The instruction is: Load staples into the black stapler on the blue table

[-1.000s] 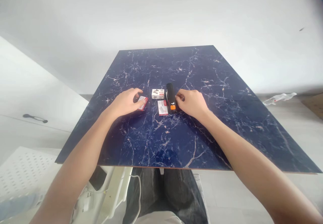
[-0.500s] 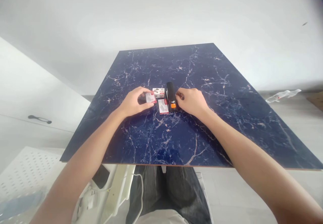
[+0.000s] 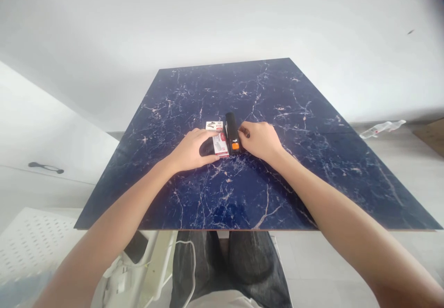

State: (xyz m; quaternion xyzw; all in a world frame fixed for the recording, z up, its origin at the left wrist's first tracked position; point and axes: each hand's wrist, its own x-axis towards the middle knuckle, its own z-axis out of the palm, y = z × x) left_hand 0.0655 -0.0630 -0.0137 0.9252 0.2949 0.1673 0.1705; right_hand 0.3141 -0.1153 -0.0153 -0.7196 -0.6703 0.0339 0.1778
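A black stapler [image 3: 231, 132] with an orange end lies at the middle of the dark blue marble table [image 3: 277, 174]. My right hand [image 3: 261, 140] rests at its right side, fingers curled and pinched against it. My left hand [image 3: 193, 151] is closed on a small red-and-white staple box [image 3: 219, 144], held right beside the stapler's left side. I cannot tell whether a second box lies under it. Another small white box [image 3: 214, 125] sits just behind, touching the stapler's far left.
A white cabinet with a dark handle [image 3: 45, 167] stands to the left. Below it is a white perforated surface [image 3: 38, 234]. A white cable [image 3: 192, 261] hangs by my legs under the table. A plastic bottle [image 3: 380, 129] lies on the floor at the right.
My left hand has carried the small staple box rightward from the table's left-middle to the stapler's side. My right hand has stayed at the stapler.
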